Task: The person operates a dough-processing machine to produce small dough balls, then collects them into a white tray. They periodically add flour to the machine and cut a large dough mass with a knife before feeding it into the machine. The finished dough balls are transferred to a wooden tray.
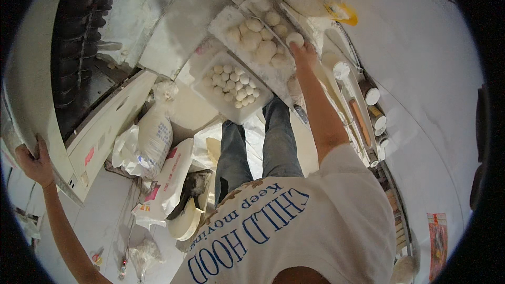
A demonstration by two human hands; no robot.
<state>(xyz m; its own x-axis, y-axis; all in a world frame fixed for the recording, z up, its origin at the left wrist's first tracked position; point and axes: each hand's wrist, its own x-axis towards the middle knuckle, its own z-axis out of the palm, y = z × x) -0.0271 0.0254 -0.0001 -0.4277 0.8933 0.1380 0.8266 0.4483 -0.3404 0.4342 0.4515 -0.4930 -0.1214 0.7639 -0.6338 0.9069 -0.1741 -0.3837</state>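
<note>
At the far left, my left hand (36,162) grips the edge of a long pale curved panel (29,86) beside a dark ribbed machine part (81,27). My right hand (304,56) reaches up and right, with its fingers on a white ball (294,40) that looks like floured dough. Left of that hand, larger pale lumps (258,41) lie crowded in a dusty tray (218,20). Nearer my legs stands a translucent plastic bin (240,117) with many small white balls (230,83) in it.
White printed sacks (156,142) (169,183) stand on the lower left, by a pale machine side (106,130). Along the right wall is a narrow shelf of jars (371,95) and a wooden rod (360,120). A yellow-and-white plastic bag (331,6) sits at the top.
</note>
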